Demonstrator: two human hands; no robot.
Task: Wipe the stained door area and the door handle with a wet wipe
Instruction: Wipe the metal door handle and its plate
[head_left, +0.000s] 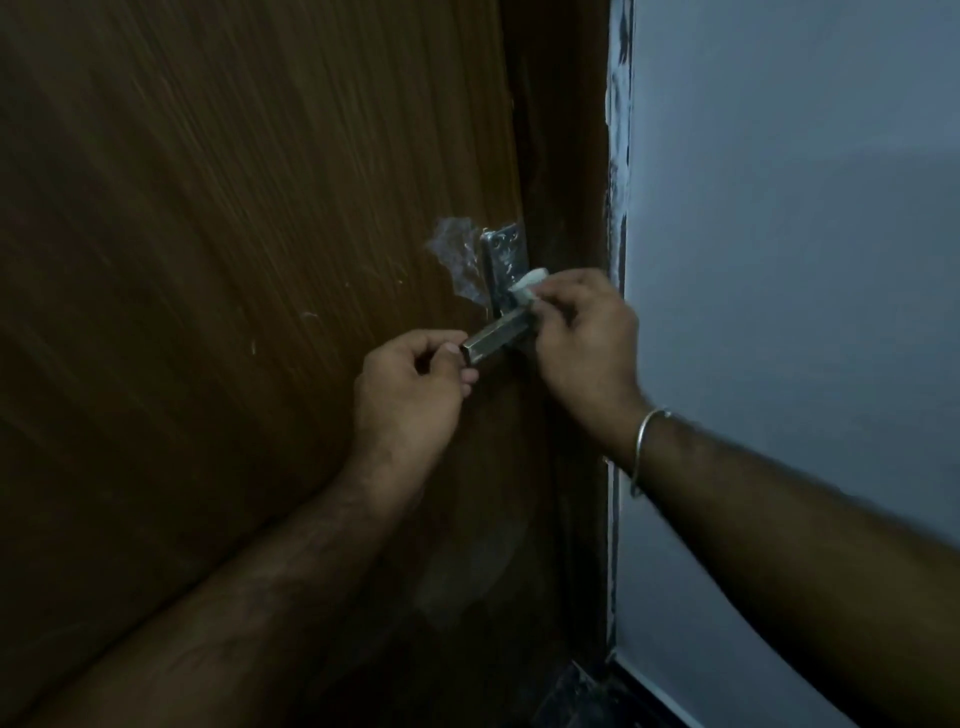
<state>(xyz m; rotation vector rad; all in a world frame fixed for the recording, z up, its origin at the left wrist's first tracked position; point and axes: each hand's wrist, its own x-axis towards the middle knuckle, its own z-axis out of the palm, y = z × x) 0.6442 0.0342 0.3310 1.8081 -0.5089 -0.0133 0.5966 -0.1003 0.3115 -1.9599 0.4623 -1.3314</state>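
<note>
From your head view, your left hand (410, 382) pinches the free end of the handle (496, 338), fingers curled round its tip. Your right hand (582, 332), at 3 o'clock from the left, grasps a white wipe (527, 286) and presses it on the handle's base, against the metal plate (504, 260). A pale, smeared stain (457, 254) sits on the brown door (234, 260) at 9 o'clock of the plate. A bangle (647, 447) circles your right wrist; the grey wall (805, 260) lies at 3 o'clock
</note>
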